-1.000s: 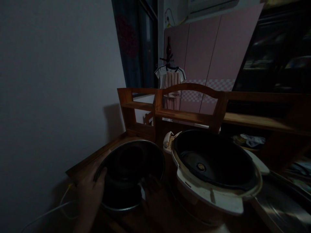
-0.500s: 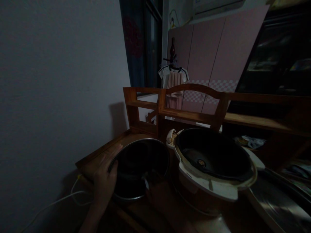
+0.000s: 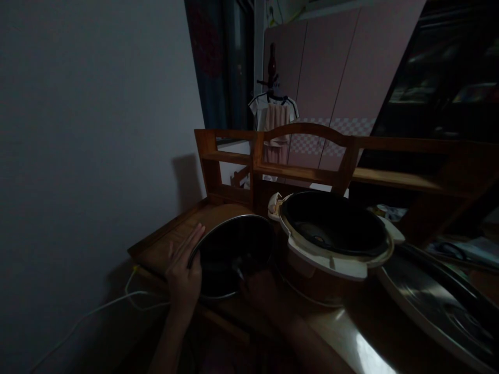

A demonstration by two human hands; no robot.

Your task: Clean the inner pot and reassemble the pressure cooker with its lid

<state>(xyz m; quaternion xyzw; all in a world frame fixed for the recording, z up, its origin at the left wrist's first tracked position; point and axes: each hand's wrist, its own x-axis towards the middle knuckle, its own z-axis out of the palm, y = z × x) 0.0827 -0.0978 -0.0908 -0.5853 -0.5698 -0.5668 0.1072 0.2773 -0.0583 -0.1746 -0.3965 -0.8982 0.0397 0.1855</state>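
Observation:
A dark round inner pot (image 3: 222, 249) with a thin pale rim sits on the wooden table before me. My left hand (image 3: 185, 272) grips its left rim, thumb over the edge and fingers along the outside. Over the pot's near right side, my right hand (image 3: 262, 288) is closed around a dark object with a pale glint (image 3: 239, 267); dimness hides what kind it is. To the right stands a cooker body (image 3: 331, 267) with a whitish collar, its top uncovered and its hollow dark. Neither hand touches the cooker.
A large round lid (image 3: 424, 296) lies right of the cooker. Behind the table rises a wooden shelf rail (image 3: 300, 171). A plain wall (image 3: 97, 130) bounds the left, and a white cable (image 3: 105, 306) hangs off the table's left edge. Clothes (image 3: 275, 117) hang farther back.
The view has shifted, showing more of the table at right. The pot looks a little more tilted, with my left hand still on its rim. My right hand stays at the pot's near side.

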